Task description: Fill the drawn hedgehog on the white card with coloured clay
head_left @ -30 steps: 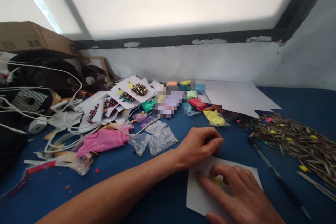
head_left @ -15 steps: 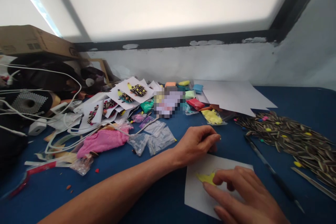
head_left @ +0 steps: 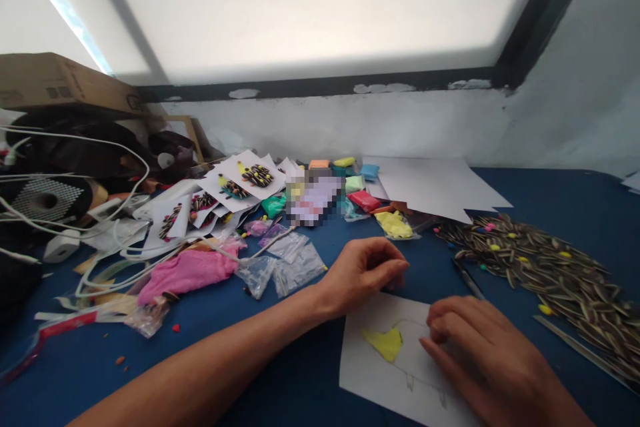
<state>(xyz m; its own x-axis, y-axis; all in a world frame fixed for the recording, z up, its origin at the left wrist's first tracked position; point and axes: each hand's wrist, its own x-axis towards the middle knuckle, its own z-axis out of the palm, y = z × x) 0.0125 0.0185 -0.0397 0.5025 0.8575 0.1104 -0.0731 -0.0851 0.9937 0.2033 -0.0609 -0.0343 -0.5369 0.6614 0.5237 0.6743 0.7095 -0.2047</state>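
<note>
A small white paper (head_left: 370,373) lies on the blue table with a pencil outline of an animal with legs. Flattened yellow clay (head_left: 387,345) fills the pointed left end of that outline. My right hand (head_left: 485,347) hovers over the paper's right part, its fingers loosely bent, thumb a little apart, with nothing seen in them. At the paper's top edge rests my left hand (head_left: 367,273), its fingers curled and pressed together; whatever they may hold is hidden. Beyond it lies a bag of yellow clay (head_left: 395,225).
Sunflower seeds (head_left: 565,287) with coloured bits are heaped at right, beside a pen (head_left: 467,278) and a thin stick (head_left: 585,350). Pink clay (head_left: 193,273), plastic bags (head_left: 300,270) and finished seed pictures (head_left: 245,177) lie left. White sheets (head_left: 425,183) are at the back.
My right hand has lifted off the yellow clay and moved right, uncovering the clay and the pencil outline. My left hand stays by the paper's top edge. The view has shifted slightly.
</note>
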